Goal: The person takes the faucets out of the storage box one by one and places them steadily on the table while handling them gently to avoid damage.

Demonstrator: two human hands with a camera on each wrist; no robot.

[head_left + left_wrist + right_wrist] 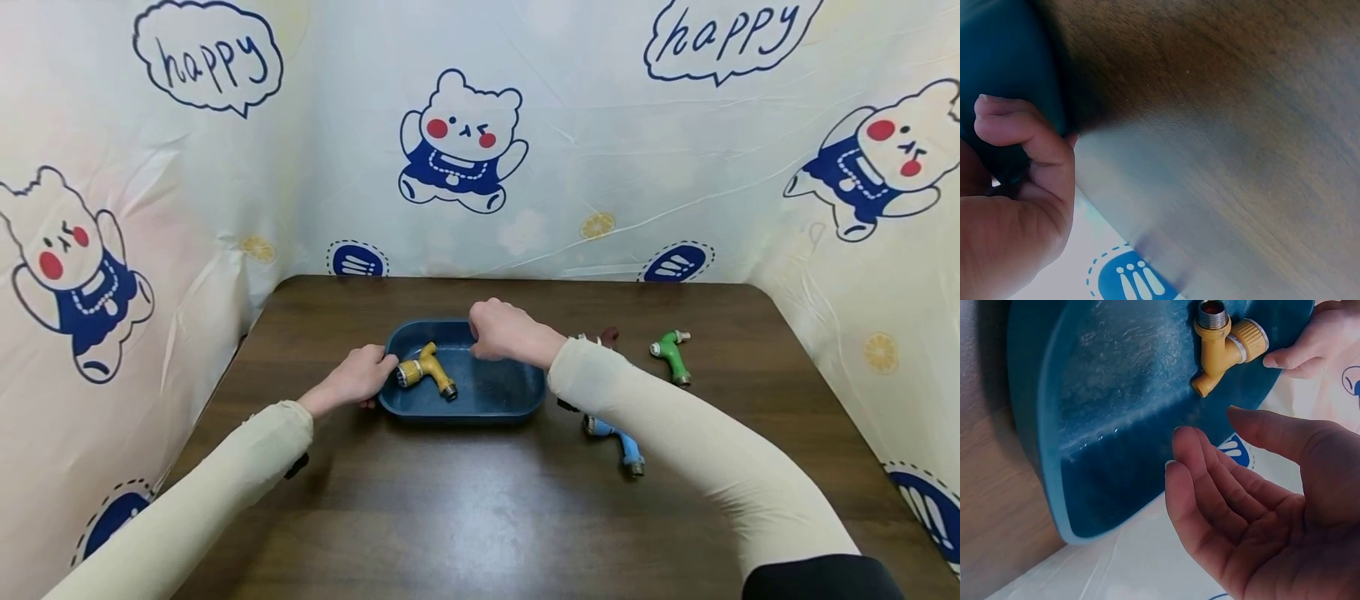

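Note:
A blue oblong basin (495, 390) sits on the table, and my left hand (358, 377) grips its left end. In the left wrist view, the fingers of the left hand (1035, 150) bend around the basin's edge. Inside the basin, near that hand, lies a yellow plastic tap (429, 367) with a metal threaded end, also plain in the right wrist view. Over the basin's far right part hangs my right hand (512, 332). Its fingers are loosely bent in the right wrist view, the thumb apart from them, with nothing between.
Right of the basin a blue tap (628, 450) lies nearer me and a green tap (672, 360) farther back. A dark red piece (609, 336) shows partly behind my right forearm. Printed cloth (570, 167) hangs around the brown wooden table (420, 517).

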